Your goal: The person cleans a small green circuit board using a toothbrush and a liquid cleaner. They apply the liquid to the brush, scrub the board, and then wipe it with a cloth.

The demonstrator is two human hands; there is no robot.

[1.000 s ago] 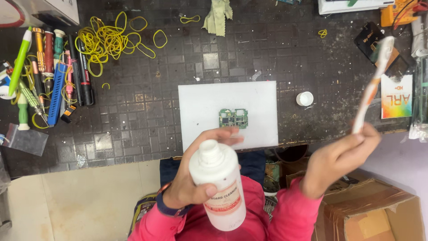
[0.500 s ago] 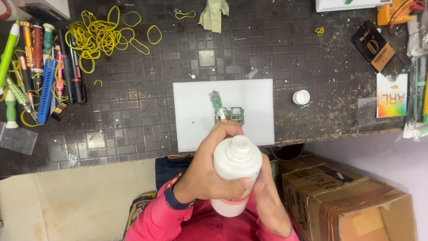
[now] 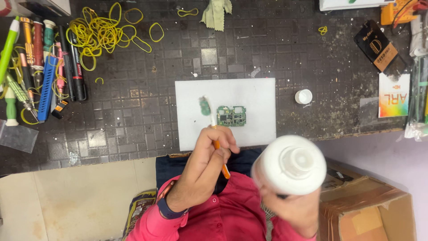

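My left hand [image 3: 206, 157], with a watch at the wrist, grips an orange-handled toothbrush [image 3: 204, 106]. Its green bristle head lies over the white cutting board [image 3: 249, 91], just left of a small green circuit board [image 3: 232, 116]. My right hand [image 3: 295, 210] holds an uncapped white plastic bottle [image 3: 290, 165] close to the camera, its mouth facing up, off the table's front edge. The bottle's white cap [image 3: 303, 96] lies on the dark table to the right of the white board.
Yellow rubber bands [image 3: 102, 33] lie at the back left beside a row of pens and screwdrivers [image 3: 44, 67]. A green cloth [image 3: 215, 13] sits at the back. A dark packet [image 3: 379, 47] and coloured card [image 3: 393, 96] lie right; a cardboard box [image 3: 370, 209] stands below.
The toothbrush passed from my right hand to my left, and the bottle from my left to my right. The bottle has swung to the right and nearer the camera.
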